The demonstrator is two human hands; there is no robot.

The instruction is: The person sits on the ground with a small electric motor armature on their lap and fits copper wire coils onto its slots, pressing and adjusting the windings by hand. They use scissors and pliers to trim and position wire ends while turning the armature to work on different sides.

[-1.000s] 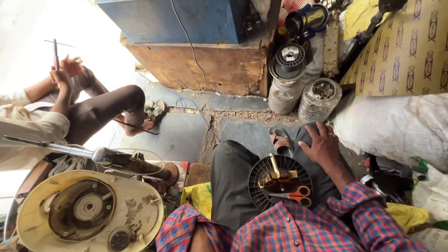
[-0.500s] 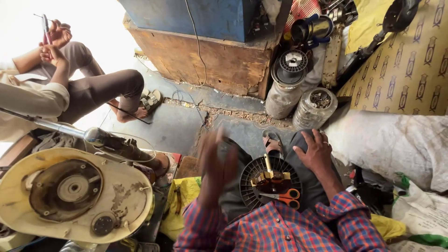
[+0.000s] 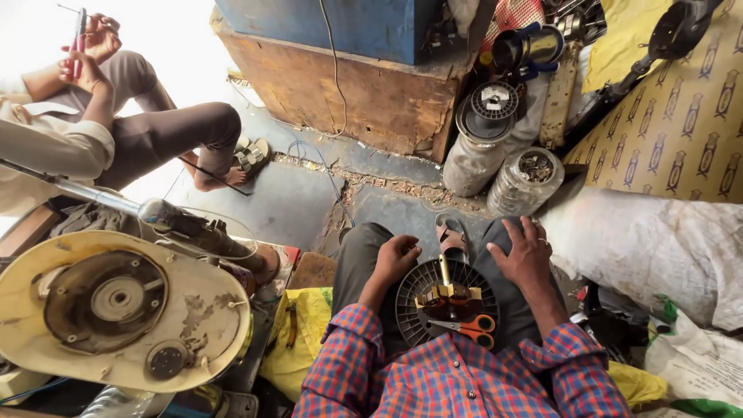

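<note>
Black ribbed fan grille on person's lap | left hand fingers curled, grasping its left rim | right hand fingers spread, released, flat on thigh beside rim | orange-handled scissors lying in grille

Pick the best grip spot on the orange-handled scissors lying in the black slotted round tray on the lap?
Probably the orange finger loops of the orange-handled scissors, from the right hand side: they lie flat near the black slotted round tray rim, loops rightward, blades pointing left under the brass-coloured part.
</note>
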